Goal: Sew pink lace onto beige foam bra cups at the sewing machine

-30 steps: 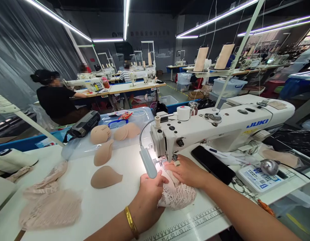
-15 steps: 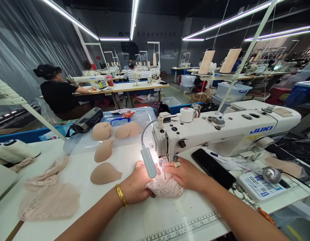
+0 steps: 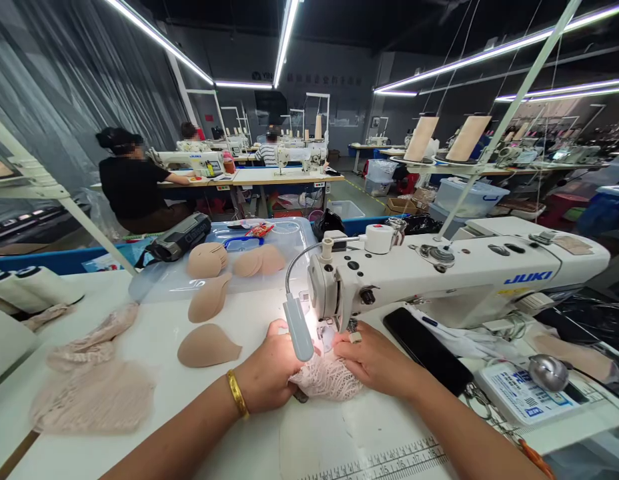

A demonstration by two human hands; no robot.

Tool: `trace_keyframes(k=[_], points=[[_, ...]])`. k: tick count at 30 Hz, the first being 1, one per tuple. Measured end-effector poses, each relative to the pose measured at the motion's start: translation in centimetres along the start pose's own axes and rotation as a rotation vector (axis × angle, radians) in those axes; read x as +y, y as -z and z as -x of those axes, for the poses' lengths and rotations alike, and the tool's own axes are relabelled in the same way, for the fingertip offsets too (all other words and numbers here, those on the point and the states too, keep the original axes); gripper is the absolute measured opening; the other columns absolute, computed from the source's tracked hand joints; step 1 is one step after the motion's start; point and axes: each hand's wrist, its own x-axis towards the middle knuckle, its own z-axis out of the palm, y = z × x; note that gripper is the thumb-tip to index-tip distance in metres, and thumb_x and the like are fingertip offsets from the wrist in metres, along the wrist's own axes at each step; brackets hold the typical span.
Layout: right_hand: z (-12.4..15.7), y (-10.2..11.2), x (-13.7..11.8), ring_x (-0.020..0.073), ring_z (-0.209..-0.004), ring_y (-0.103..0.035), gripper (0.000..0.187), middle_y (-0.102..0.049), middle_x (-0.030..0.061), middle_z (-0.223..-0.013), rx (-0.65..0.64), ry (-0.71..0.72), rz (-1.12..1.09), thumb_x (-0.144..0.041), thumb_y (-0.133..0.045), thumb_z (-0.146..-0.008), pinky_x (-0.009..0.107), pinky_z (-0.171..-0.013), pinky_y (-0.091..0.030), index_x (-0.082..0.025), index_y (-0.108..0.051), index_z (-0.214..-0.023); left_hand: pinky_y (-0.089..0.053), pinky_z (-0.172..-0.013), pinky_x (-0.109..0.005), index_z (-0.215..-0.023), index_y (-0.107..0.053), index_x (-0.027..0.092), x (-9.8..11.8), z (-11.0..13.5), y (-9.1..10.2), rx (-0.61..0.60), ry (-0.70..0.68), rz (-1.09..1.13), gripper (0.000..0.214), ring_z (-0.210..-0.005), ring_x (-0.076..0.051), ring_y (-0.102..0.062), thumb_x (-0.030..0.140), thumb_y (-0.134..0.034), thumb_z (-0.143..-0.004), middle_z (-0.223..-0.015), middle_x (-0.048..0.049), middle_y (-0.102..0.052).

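Observation:
Pale pink lace fabric lies bunched in front of the needle area of the white sewing machine. My left hand, with a gold bangle at the wrist, grips its left side; the lamp covers some of its fingers. A small dark object shows under this hand, too hidden to name. My right hand has its fingers curled onto the lace's right side, close to the presser foot. A grey lamp on a bendy neck lights the spot. Tan foam bra cups lie to the left.
More lace pieces lie at the far left. A clear plastic lid holds further cups. Right of my right hand are a black phone, a white box and scissors with orange handles. A co-worker sits at another machine.
My right hand's fingers have curled in more and drawn slightly back from the presser foot. The lace has shifted and creased a little between my hands. The camera view has tilted slightly.

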Motion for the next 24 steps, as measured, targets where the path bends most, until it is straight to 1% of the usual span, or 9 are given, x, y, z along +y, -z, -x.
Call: trace_keyframes(k=[2,3,5,8,12,17,19,22,24], points=[[0.1,0.1,-0.1,0.0221,-0.079,-0.047,0.023,-0.058,0.0041,-0.076,0.039,-0.009,0.033,-0.006,-0.047,-0.088,0.032,-0.073,-0.042,-0.02,-0.065,-0.088,-0.036,-0.101,-0.049,-0.093,-0.067,0.024,-0.2,-0.1,0.0,-0.006,-0.003,-0.022,0.032,-0.11,-0.029,-0.065,0.008,-0.059,-0.067,-0.11,-0.0027,-0.074],[0.1,0.2,-0.1,0.0225,-0.079,-0.048,0.024,-0.057,0.0042,-0.074,0.061,-0.012,0.045,-0.007,-0.047,-0.089,0.032,-0.073,-0.044,-0.02,-0.066,-0.087,-0.036,-0.101,-0.048,-0.09,-0.067,0.024,-0.3,-0.2,0.0,-0.007,-0.001,-0.029,0.029,-0.11,-0.029,-0.065,0.008,-0.059,-0.067,-0.11,-0.0025,-0.074],[0.0,0.4,-0.2,0.0225,-0.078,-0.05,0.026,-0.058,0.0049,-0.073,0.105,-0.006,0.043,-0.007,-0.046,-0.091,0.034,-0.074,-0.046,-0.02,-0.065,-0.079,-0.036,-0.102,-0.047,-0.086,-0.067,0.024,-0.4,-0.4,0.0,0.0,0.025,-0.029,0.026,-0.111,-0.029,-0.064,0.009,-0.058,-0.067,-0.108,-0.0025,-0.074],[0.0,0.4,0.0,0.0229,-0.081,-0.055,0.028,-0.063,0.0066,-0.079,0.154,-0.02,0.001,-0.008,-0.047,-0.093,0.036,-0.08,-0.05,-0.021,-0.059,-0.071,-0.036,-0.104,-0.048,-0.088,-0.067,0.024,-0.5,-0.6,0.2,0.018,0.059,-0.005,0.026,-0.112,-0.029,-0.064,0.01,-0.056,-0.069,-0.105,-0.0033,-0.074],[0.0,0.0,0.2,0.0261,-0.091,-0.061,0.023,-0.069,0.009,-0.088,0.187,-0.128,-0.069,-0.009,-0.049,-0.093,0.039,-0.083,-0.054,-0.021,-0.062,-0.08,-0.034,-0.109,-0.05,-0.086,-0.066,0.023,-0.7,-0.9,0.3,0.029,0.056,-0.006,0.018,-0.113,-0.029,-0.063,0.013,-0.054,-0.078,-0.101,-0.0055,-0.074],[0.0,-0.1,0.2,0.027,-0.096,-0.063,0.02,-0.071,0.0102,-0.093,0.213,-0.158,-0.132,-0.008,-0.049,-0.094,0.038,-0.082,-0.056,-0.02,-0.065,-0.088,-0.036,-0.108,-0.052,-0.086,-0.067,0.023,-0.6,-0.9,0.0,0.031,0.03,-0.012,0.019,-0.104,-0.028,-0.066,0.012,-0.054,-0.078,-0.102,-0.005,-0.074],[0.0,-0.2,0.4,0.0267,-0.095,-0.064,0.02,-0.071,0.0102,-0.092,0.207,-0.143,-0.121,-0.009,-0.049,-0.094,0.039,-0.084,-0.056,-0.019,-0.065,-0.089,-0.039,-0.107,-0.052,-0.09,-0.069,0.024,-0.6,-0.6,-0.1,0.034,0.046,0.002,0.023,-0.104,-0.028,-0.066,0.012,-0.054,-0.077,-0.104,-0.0054,-0.075],[-0.2,-0.5,0.6,0.0258,-0.093,-0.065,0.02,-0.071,0.0099,-0.089,0.2,-0.115,-0.061,-0.01,-0.048,-0.094,0.038,-0.085,-0.055,-0.019,-0.065,-0.089,-0.04,-0.106,-0.053,-0.103,-0.073,0.027,-0.6,0.1,0.0,0.03,0.044,0.01,0.036,-0.115,-0.031,-0.065,0.013,-0.053,-0.077,-0.115,-0.0064,-0.074],[-0.5,-0.7,0.2,0.0244,-0.09,-0.065,0.018,-0.071,0.0091,-0.086,0.195,-0.069,0.006,-0.013,-0.05,-0.093,0.036,-0.086,-0.055,-0.019,-0.065,-0.086,-0.042,-0.107,-0.054,-0.108,-0.074,0.028,-0.8,0.0,0.1,0.029,0.035,-0.02,0.037,-0.121,-0.033,-0.063,0.015,-0.054,-0.08,-0.119,-0.007,-0.074]])
